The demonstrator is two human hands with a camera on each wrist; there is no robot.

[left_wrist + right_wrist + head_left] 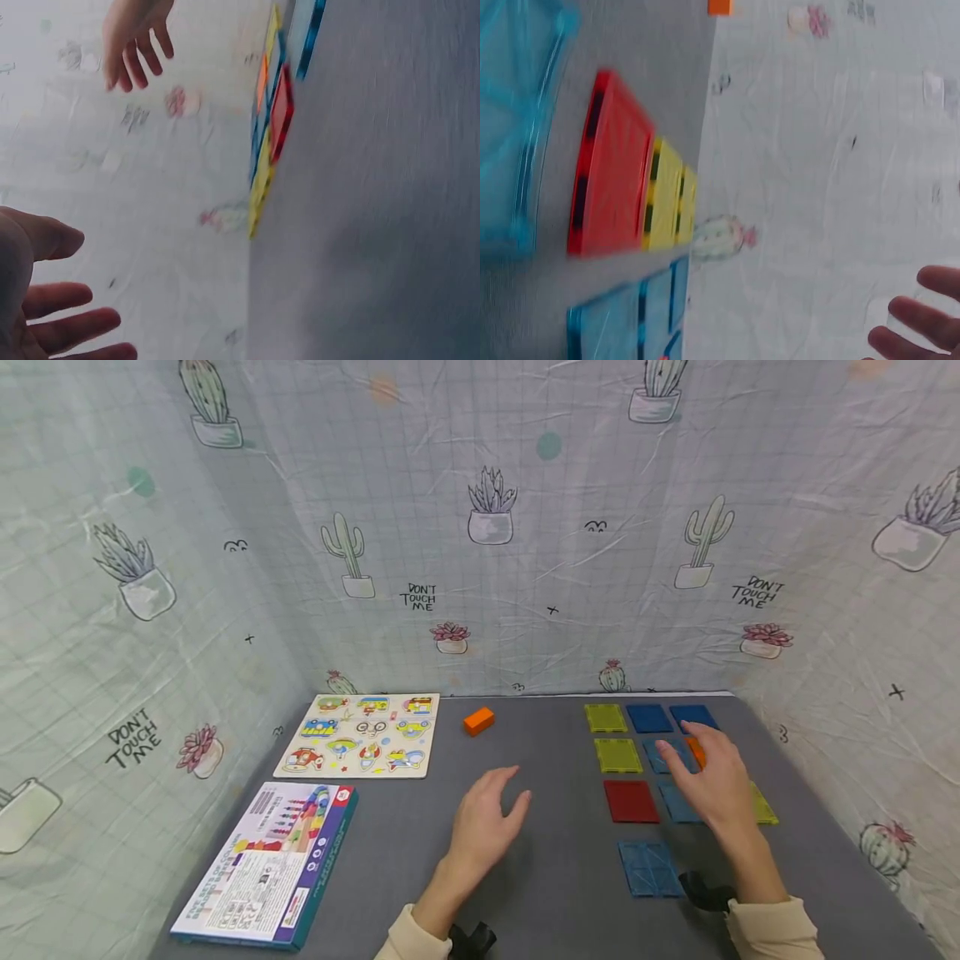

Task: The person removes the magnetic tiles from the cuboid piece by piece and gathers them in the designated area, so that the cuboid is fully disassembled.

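My right hand (716, 789) hovers above a group of flat magnetic tiles with its fingers spread and nothing in them. Under it lie a light blue tile (681, 803), a yellow tile (765, 806) and an orange piece (697, 752), all partly hidden. A red tile (632, 802) and a yellow tile (618, 757) lie just left of that hand. In the right wrist view, only the fingers (926, 322) show, away from the tiles. My left hand (483, 827) is raised over the grey table, holding nothing, its fingers and thumb apart; the left wrist view shows its extended fingers (75, 319).
An orange block (478, 721) lies at the back middle. Leftward are a wooden picture puzzle board (386, 752) and a flat toy box (247, 868). A separate blue tile (648, 870) lies nearer the front. Patterned curtain (555, 568) surrounds the table's back and sides.
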